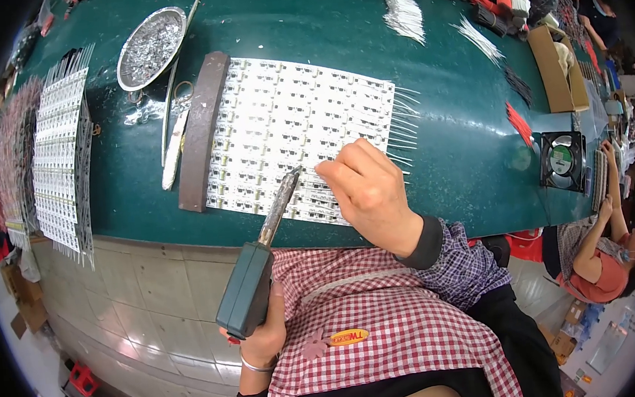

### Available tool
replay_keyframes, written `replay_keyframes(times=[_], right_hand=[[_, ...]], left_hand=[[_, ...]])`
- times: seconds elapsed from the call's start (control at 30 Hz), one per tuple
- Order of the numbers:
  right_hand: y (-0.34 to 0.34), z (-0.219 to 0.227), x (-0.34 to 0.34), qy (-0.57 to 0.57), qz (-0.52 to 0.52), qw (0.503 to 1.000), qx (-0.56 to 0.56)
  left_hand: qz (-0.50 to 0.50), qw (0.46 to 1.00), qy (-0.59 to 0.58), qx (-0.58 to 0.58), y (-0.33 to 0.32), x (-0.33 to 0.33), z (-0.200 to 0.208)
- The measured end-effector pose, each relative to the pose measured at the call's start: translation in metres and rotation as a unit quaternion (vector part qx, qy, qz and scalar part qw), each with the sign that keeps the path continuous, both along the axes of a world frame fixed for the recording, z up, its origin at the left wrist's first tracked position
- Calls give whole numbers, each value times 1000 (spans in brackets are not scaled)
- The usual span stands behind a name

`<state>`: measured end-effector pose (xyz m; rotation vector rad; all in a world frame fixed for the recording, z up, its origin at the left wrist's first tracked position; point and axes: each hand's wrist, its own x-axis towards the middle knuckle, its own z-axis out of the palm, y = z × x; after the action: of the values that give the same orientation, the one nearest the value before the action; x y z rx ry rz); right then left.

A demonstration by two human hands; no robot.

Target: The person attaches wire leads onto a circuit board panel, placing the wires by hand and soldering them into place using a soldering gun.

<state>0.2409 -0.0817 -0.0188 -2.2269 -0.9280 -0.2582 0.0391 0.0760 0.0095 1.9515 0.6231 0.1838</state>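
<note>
My left hand (266, 335) is wrapped round the dark green handle of a soldering gun (247, 290). The gun's long metal tip reaches up to a white sheet of small circuit boards (265, 102) lying on the table. Rows of dark components cover the sheet, and thin white wires (403, 121) stick out past its right edge. Over the lower right of the sheet, just right of the soldering tip, my right hand (371, 190) is closed in a pinch. Whatever lies between its fingertips is too small to make out. A brown bar (203, 133) lies along the sheet's left edge.
A metal bowl of silvery scraps (150, 49) and a thin stick (170, 109) lie at the far left. Wired boards (63, 155) stand further left. White wire bundles (402, 13), red wires (519, 123), a cardboard box (557, 68) and a small fan (561, 162) occupy the right. Another person (598, 251) sits there.
</note>
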Motion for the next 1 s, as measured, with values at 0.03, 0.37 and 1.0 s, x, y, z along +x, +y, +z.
replay_keyframes(times=[0.03,0.37,1.0], right_hand=[[1,0,0,0,0,1000,0],[2,0,1,-1,-4,1000,2],[1,-2,0,12,-9,1000,-9]], left_hand=[[0,1000,0,0,-1,4,-1],[13,998,-25,57,-2,12,-6],[25,1000,3,-13,-6,4,-3]])
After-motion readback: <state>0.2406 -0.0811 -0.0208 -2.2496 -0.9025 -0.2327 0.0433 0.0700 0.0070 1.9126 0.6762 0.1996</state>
